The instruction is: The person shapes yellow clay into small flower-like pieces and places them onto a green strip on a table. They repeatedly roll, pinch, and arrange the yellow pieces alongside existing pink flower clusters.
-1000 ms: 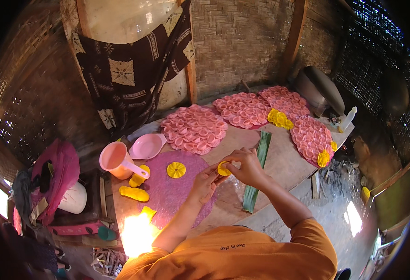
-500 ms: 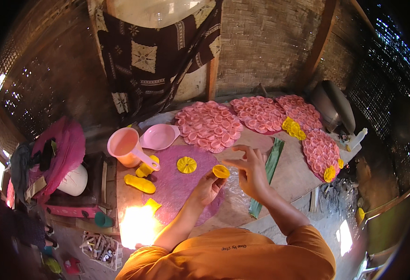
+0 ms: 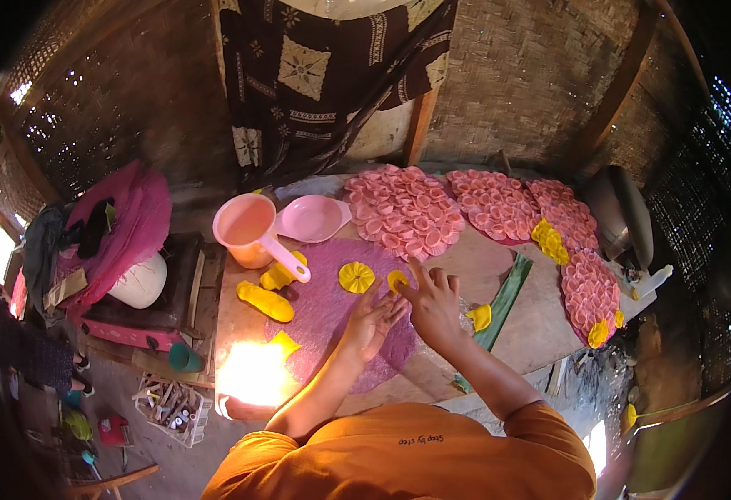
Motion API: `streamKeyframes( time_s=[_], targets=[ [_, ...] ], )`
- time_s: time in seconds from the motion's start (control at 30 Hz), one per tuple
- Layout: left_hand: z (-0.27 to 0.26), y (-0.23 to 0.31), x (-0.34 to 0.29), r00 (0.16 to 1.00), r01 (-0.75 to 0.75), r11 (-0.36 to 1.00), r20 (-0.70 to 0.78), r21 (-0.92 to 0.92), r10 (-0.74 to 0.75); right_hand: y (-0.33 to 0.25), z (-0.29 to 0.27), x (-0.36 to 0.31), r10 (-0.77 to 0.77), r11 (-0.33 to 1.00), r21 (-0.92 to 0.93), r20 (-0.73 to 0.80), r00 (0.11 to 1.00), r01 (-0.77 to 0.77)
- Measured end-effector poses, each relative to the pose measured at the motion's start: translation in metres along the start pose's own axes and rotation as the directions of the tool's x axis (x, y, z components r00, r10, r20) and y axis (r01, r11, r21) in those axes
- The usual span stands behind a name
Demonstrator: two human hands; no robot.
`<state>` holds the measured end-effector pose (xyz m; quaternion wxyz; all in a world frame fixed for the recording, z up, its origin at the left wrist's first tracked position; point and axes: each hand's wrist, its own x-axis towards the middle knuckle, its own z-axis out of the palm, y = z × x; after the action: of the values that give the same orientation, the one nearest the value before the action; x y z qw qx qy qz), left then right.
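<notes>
A small yellow dough disc (image 3: 396,281) is at the fingertips of my right hand (image 3: 438,312), over a round purple mesh mat (image 3: 319,292); part of the disc is hidden behind the fingers. My left hand (image 3: 369,327) is just to its left, palm turned up, fingers apart and holding nothing. A ridged yellow round (image 3: 356,277) lies on the mat left of the disc. To the right of my right hand, a yellow dough lump (image 3: 479,317) rests beside a long green leaf strip (image 3: 503,302).
Around the mat's left side are a pink dipper (image 3: 244,229), a pink dish (image 3: 313,219) and a yellow dough roll (image 3: 265,301). Mats covered with pink rounds (image 3: 403,211) line the back, some yellow rounds (image 3: 550,242) among them. A dark pot (image 3: 619,212) stands far right.
The yellow disc has left my left hand, whose fingers have opened, and is at my right fingertips over the mat. A yellow lump shows by the leaf strip. The view has shifted.
</notes>
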<state>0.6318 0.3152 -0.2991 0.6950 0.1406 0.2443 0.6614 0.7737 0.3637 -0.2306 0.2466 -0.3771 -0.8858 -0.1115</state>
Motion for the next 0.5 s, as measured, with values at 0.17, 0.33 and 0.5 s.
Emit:
streamKeyframes(
  time_s=[0.17, 0.33, 0.5],
  targets=[
    [-0.034, 0.013, -0.019, 0.941, 0.329, 0.940, 0.113, -0.090, -0.318, 0.036, 0.058, 0.015, -0.012, 0.958, 0.260, 0.459, 0.888, -0.121],
    [-0.076, 0.011, -0.024, 0.986, 0.123, 0.986, -0.123, 0.115, -0.108, 0.050, 0.109, 0.041, -0.096, 0.809, 0.544, 0.498, 0.862, -0.225],
    [-0.093, 0.012, -0.024, 0.979, -0.002, 0.994, -0.201, 0.112, 0.025, 0.024, 0.127, 0.060, -0.031, 0.915, 0.394, 0.288, 0.957, -0.088]
  ],
)
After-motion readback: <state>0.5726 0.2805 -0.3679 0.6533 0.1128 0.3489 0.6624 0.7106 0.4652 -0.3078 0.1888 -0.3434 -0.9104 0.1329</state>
